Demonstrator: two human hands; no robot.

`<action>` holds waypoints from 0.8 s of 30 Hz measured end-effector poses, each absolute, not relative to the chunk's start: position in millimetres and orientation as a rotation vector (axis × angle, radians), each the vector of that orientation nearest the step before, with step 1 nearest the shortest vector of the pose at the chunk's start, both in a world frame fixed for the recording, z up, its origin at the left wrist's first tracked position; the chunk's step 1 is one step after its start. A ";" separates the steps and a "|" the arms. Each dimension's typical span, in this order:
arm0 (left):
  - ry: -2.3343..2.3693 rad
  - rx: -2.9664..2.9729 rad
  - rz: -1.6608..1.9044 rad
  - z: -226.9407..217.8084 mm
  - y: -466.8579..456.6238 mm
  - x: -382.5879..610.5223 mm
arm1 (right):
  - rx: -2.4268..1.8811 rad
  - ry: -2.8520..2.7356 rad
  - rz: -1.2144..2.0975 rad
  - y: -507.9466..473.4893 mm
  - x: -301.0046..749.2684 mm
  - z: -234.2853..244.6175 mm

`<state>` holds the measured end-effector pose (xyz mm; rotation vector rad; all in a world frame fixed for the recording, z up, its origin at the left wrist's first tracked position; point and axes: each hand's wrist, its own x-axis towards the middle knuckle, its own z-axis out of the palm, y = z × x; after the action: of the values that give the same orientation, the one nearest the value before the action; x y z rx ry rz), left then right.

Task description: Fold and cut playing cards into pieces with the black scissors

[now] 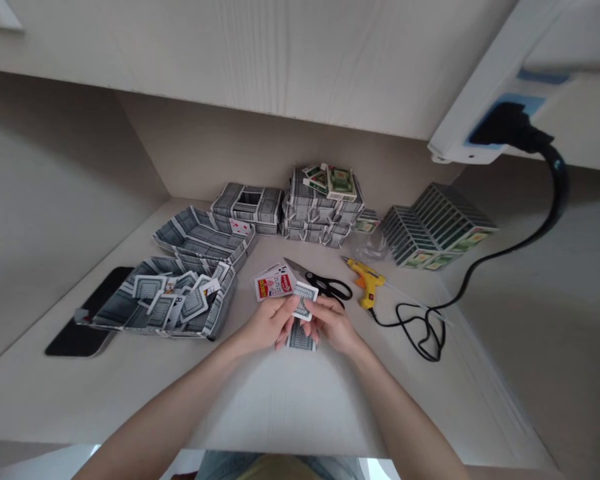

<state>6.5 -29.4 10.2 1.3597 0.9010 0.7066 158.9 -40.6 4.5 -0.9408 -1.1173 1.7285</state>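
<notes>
Between them, my left hand (273,320) and my right hand (333,323) grip a playing card (305,300) with a grey patterned back, thumbs on its face toward me. Below it another grey-backed card (301,337) shows on the table; whether it is one card or a stack I cannot tell. Just beyond my fingers lie loose cards with a red and yellow one (275,285) on top, and black-handled scissors (325,283) with the blades pointing left. To the left, a box built from cards (220,310) holds a heap of loose playing cards (193,300).
A yellow glue gun (367,280) with a looping black cord (430,333) lies at the right. Card-built boxes (320,207) and an open card-built lid or tray (200,233) stand behind. Stacked card packs (435,227) fill the back right. A dark phone-like slab (77,340) lies left.
</notes>
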 end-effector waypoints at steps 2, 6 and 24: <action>0.899 1.357 0.692 10.2 -29.1 5.5 | -0.987 -1.148 1.649 -42.0 156.6 4.9; 0.916 1.359 0.703 9.0 -28.1 4.3 | -1.053 -1.190 1.577 -43.6 153.2 7.2; 0.932 1.393 0.847 12.5 -22.7 7.9 | -1.182 -1.358 1.392 -40.8 155.1 1.4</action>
<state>7.9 -22.7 12.5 1.3929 0.9324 0.8472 155.1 -40.8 1.4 -1.1821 -1.3582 1.3919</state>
